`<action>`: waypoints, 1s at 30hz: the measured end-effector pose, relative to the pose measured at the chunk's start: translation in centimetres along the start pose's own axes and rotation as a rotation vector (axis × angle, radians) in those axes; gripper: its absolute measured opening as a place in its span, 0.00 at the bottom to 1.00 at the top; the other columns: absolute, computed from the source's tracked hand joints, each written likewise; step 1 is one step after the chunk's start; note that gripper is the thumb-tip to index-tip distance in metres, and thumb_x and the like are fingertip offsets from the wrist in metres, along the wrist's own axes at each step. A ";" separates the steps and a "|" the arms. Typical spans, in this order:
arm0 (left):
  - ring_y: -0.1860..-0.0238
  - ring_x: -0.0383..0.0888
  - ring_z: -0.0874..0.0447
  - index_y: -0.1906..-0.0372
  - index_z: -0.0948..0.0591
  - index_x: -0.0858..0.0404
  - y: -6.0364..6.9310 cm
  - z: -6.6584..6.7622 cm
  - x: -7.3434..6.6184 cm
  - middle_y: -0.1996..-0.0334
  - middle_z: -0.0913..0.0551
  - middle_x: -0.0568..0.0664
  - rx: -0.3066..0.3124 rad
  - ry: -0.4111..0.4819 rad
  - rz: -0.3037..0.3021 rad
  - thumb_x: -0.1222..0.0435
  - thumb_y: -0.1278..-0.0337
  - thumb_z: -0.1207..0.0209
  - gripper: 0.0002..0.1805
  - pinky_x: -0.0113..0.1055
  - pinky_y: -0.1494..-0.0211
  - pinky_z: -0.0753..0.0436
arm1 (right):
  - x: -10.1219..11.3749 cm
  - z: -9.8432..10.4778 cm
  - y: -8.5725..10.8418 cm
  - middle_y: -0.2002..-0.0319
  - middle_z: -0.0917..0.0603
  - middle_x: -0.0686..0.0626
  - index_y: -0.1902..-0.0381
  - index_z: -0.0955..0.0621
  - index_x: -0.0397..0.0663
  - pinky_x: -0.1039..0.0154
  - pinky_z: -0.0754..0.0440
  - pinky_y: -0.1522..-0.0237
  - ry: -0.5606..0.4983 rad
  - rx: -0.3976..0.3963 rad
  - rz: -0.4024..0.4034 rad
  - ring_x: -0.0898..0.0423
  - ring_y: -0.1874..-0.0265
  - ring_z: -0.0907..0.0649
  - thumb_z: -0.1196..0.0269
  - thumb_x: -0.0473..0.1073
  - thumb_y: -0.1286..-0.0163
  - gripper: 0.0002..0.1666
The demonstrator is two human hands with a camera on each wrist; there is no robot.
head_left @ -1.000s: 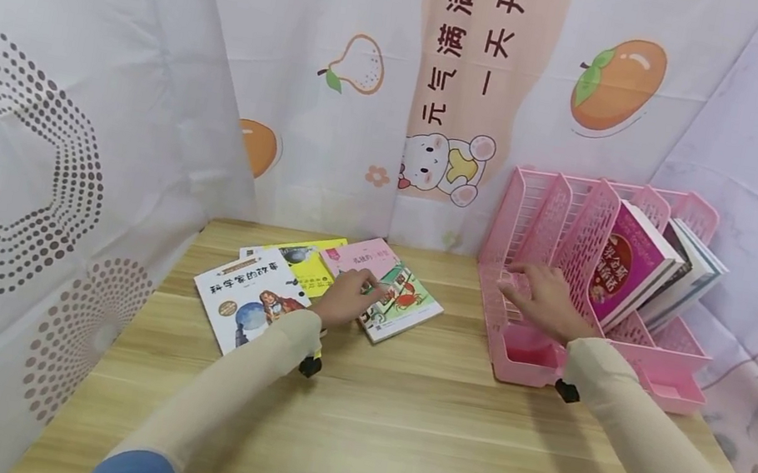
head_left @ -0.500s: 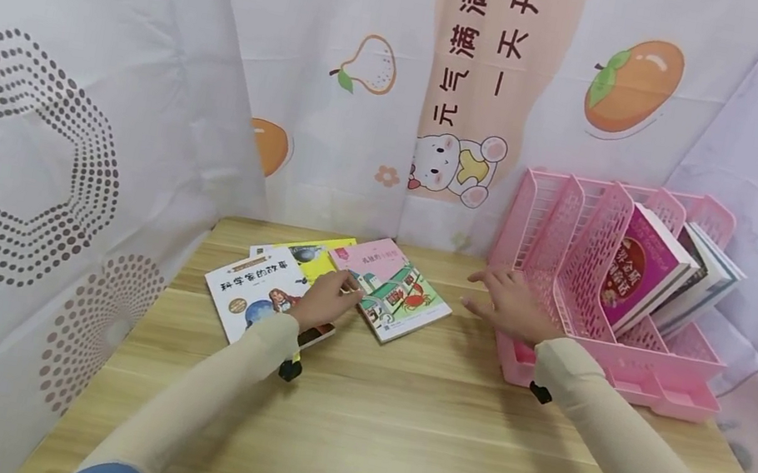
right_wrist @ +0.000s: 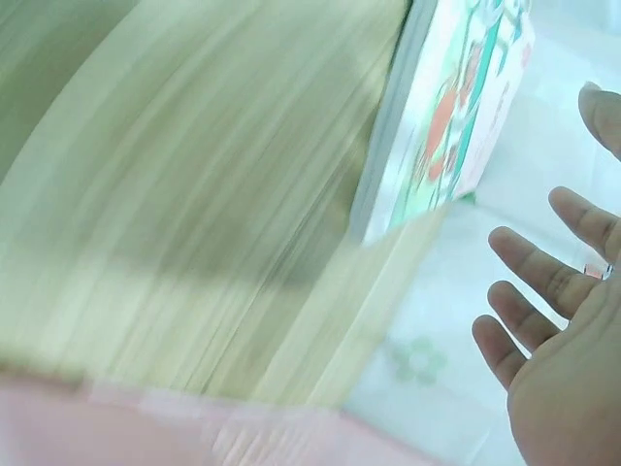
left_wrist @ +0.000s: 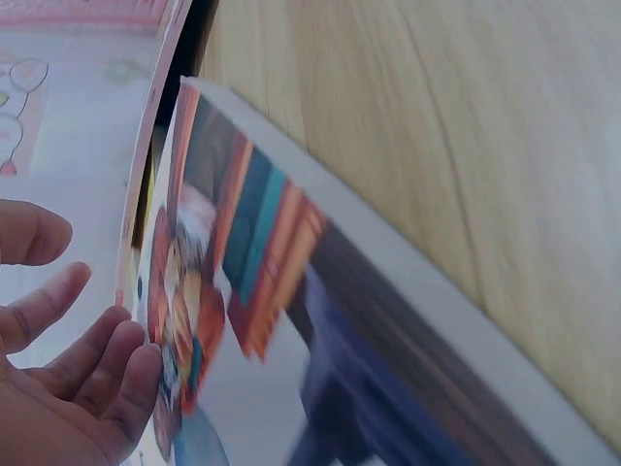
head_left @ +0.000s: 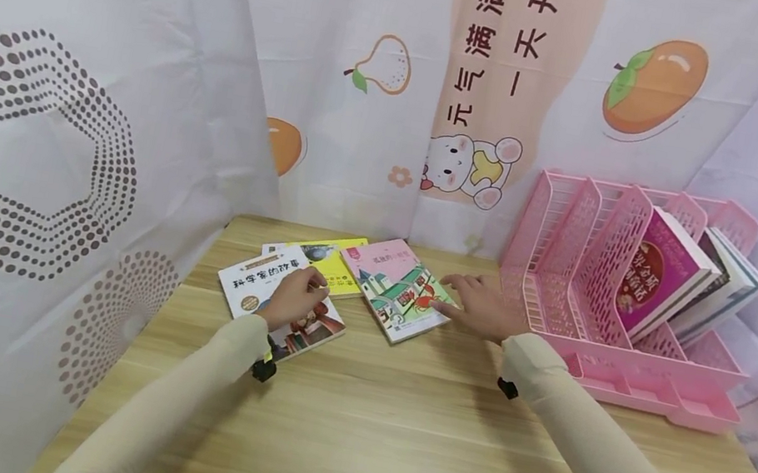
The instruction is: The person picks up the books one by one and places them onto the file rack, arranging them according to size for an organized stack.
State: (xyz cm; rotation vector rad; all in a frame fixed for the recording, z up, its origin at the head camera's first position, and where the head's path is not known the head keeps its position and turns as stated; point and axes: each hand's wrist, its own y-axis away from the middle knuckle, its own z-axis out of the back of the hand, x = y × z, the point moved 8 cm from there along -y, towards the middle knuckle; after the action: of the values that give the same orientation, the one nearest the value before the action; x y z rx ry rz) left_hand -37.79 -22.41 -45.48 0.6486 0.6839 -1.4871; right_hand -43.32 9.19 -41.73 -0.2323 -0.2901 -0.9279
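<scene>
My left hand (head_left: 293,297) is over the white book (head_left: 265,276), fingers loosely bent; in the left wrist view the hand (left_wrist: 78,369) has its fingertips at that book's cover (left_wrist: 262,291), gripping nothing. A yellow book (head_left: 330,263) lies partly under the white one. Beside them is the pink and green book (head_left: 392,283). My right hand (head_left: 485,309) reaches over this book's right edge with fingers spread. In the right wrist view the hand (right_wrist: 563,311) is apart from the book (right_wrist: 451,126) and holds nothing.
A pink rack (head_left: 630,365) stands at the right of the wooden table (head_left: 344,433), with a magenta book (head_left: 662,278) and several others leaning in its right compartments. A printed curtain (head_left: 365,141) hangs behind the table.
My right hand has moved left from the rack to the pink and green book. My left hand has moved left, off that book and onto the white one. The view has shifted slightly left.
</scene>
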 end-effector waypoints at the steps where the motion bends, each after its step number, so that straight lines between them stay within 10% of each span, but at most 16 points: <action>1: 0.51 0.50 0.20 0.46 0.21 0.64 0.2 0.4 0.2 0.52 0.19 0.56 -0.010 0.003 0.006 0.60 0.26 0.42 0.14 0.47 0.47 0.21 | 0.6 -0.3 -0.4 0.34 0.23 0.39 0.29 0.27 0.46 0.34 0.33 0.34 0.000 -0.001 0.010 0.36 0.34 0.32 0.40 0.65 0.25 0.38; 21: 0.57 0.50 0.20 0.53 0.20 0.65 4.5 5.3 3.6 0.56 0.18 0.57 -0.131 0.024 0.059 0.64 0.28 0.40 0.08 0.43 0.56 0.20 | 8.9 -5.0 -5.1 0.56 0.14 0.48 0.34 0.24 0.42 0.49 0.24 0.48 -0.079 0.075 0.139 0.49 0.55 0.20 0.40 0.58 0.22 0.30; 30: 0.56 0.56 0.20 0.53 0.22 0.68 6.5 7.7 6.6 0.56 0.19 0.62 -0.247 -0.099 0.255 0.63 0.34 0.41 0.13 0.50 0.51 0.22 | 11.4 -7.9 -5.4 0.58 0.13 0.46 0.43 0.17 0.40 0.51 0.22 0.50 -0.146 0.140 0.191 0.51 0.59 0.17 0.42 0.53 0.19 0.23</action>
State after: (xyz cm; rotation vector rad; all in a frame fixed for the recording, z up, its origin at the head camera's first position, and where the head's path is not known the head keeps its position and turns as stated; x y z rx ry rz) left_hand -31.34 -32.62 -45.48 0.4505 0.6685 -1.1688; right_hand -40.14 -4.98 -44.84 -0.1950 -0.4578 -0.7000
